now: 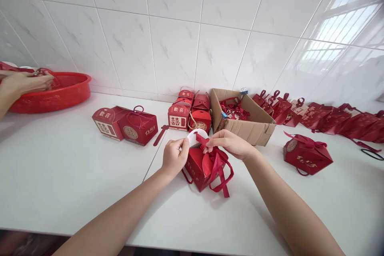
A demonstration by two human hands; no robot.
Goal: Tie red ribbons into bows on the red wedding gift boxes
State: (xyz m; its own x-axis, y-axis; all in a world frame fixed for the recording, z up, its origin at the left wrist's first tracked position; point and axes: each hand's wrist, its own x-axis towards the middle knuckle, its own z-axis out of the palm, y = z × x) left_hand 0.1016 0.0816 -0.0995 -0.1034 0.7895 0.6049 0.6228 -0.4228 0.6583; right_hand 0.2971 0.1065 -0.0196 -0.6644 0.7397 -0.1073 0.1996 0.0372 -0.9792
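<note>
Here, hands [175, 156] [229, 143] pinch-tight on flap [192, 139] and ribbon [216, 163].

A red basin [64, 95] sits at the left of the white table [90, 184], by a pale tiled wall [174, 52], with red bags [313, 117] lined along the right near a black loop [363, 153]

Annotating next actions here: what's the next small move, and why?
Probably have the right hand gently draw the ribbon snug while the left hand steadies the white-faced flap. The left pinches that raised flap, the right has the ribbon beside it, and slack loops hang over the side of the red box.
</note>
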